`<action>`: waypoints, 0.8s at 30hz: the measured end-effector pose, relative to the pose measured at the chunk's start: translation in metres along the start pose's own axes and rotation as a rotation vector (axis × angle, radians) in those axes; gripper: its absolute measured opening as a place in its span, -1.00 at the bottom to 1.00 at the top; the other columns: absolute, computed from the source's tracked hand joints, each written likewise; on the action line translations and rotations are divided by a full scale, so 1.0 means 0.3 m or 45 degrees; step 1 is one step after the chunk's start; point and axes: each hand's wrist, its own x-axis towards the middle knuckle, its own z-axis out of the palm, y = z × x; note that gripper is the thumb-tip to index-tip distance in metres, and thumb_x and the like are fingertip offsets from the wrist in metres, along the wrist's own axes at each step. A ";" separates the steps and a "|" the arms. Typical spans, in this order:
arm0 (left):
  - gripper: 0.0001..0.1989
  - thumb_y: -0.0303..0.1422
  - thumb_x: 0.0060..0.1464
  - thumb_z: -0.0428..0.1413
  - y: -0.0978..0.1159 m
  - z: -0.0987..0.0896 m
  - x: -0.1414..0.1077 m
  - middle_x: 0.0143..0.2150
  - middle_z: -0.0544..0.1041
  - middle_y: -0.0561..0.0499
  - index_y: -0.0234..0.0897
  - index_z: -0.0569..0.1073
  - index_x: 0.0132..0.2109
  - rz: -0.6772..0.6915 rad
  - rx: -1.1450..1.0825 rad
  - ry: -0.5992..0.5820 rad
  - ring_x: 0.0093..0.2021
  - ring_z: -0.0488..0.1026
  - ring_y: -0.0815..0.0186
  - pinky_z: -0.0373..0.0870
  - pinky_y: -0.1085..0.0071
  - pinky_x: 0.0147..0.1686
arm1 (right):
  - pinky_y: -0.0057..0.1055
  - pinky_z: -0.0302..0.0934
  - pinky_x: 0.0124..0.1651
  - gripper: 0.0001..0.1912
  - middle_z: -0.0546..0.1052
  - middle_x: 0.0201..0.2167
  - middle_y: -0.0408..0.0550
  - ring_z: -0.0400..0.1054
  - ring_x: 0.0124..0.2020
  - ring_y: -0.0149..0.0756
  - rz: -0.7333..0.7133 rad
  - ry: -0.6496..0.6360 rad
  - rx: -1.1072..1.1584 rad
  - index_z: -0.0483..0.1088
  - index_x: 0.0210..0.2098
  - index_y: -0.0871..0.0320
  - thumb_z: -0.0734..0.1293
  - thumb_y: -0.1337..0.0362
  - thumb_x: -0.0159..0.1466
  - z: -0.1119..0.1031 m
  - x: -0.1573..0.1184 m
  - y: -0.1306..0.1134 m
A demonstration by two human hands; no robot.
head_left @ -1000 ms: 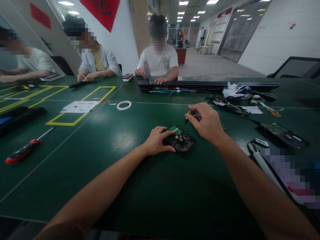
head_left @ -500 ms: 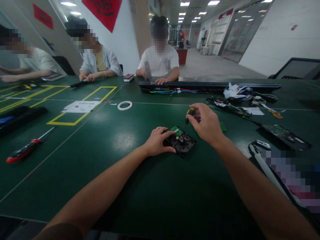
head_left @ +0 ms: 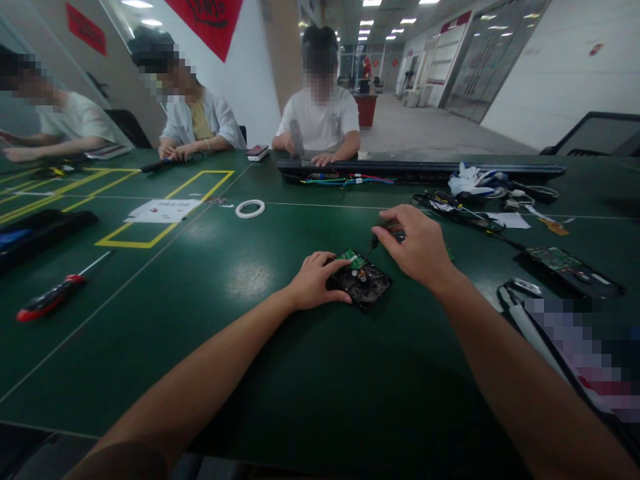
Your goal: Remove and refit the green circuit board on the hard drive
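Observation:
On the green table lies a hard drive [head_left: 369, 285], its dark underside up and a green circuit board [head_left: 354, 257] at its far left part. My left hand [head_left: 320, 280] grips the drive's left side, thumb at the near edge and fingers over the board. Pinched between the thumb and fingers of my right hand [head_left: 415, 247] is a small screwdriver [head_left: 375, 241], held nearly upright. Its thin shaft points down to the drive's far edge; I cannot make out exactly where the tip rests. Part of another green board [head_left: 451, 253] shows behind my right hand.
Left, a red-and-black screwdriver [head_left: 55, 297] lies near a black tray [head_left: 40, 233]. A white tape roll [head_left: 250, 209] and a paper sheet [head_left: 163, 211] lie farther back. On the right are cables [head_left: 455, 210] and another hard drive [head_left: 575, 270]. Several people sit across the table.
My right hand has turned slightly around the screwdriver, now covering more of its handle. The left hand and the hard drive stay nearly in place.

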 end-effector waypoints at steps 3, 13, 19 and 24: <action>-0.07 0.26 0.06 0.32 -0.001 0.001 0.000 0.36 0.34 -0.24 -0.03 0.35 0.45 -0.008 0.004 -0.005 0.38 0.24 -0.16 0.18 -0.13 0.38 | -0.04 0.41 0.06 -0.80 0.63 -0.06 0.13 0.54 -0.04 -0.01 -0.049 0.012 -0.005 0.51 -0.04 0.12 0.27 0.25 0.46 -0.007 0.005 -0.002; -0.07 0.27 0.06 0.31 -0.013 0.012 -0.001 0.36 0.34 -0.24 -0.03 0.35 0.45 0.006 0.006 0.004 0.39 0.24 -0.17 0.17 -0.14 0.39 | -0.04 0.42 0.06 -0.83 0.63 -0.05 0.15 0.54 -0.03 -0.02 -0.025 0.074 0.028 0.51 -0.09 0.14 0.28 0.28 0.45 -0.009 0.006 0.008; -0.07 0.27 0.06 0.31 -0.009 0.010 0.000 0.36 0.34 -0.23 -0.03 0.34 0.45 0.000 0.021 -0.003 0.39 0.24 -0.15 0.18 -0.12 0.39 | -0.14 0.43 -0.08 -0.84 0.63 -0.10 0.06 0.53 -0.13 -0.10 0.015 0.066 0.060 0.53 -0.06 0.10 0.32 0.23 0.46 0.005 0.004 0.010; -0.07 0.24 0.06 0.33 -0.004 0.006 0.002 0.36 0.34 -0.24 -0.03 0.35 0.45 -0.002 0.017 -0.003 0.39 0.24 -0.16 0.18 -0.12 0.38 | -0.11 0.40 -0.07 -0.78 0.60 -0.17 0.06 0.50 -0.18 -0.10 0.014 0.110 0.014 0.58 -0.07 0.09 0.35 0.13 0.45 0.014 0.002 0.011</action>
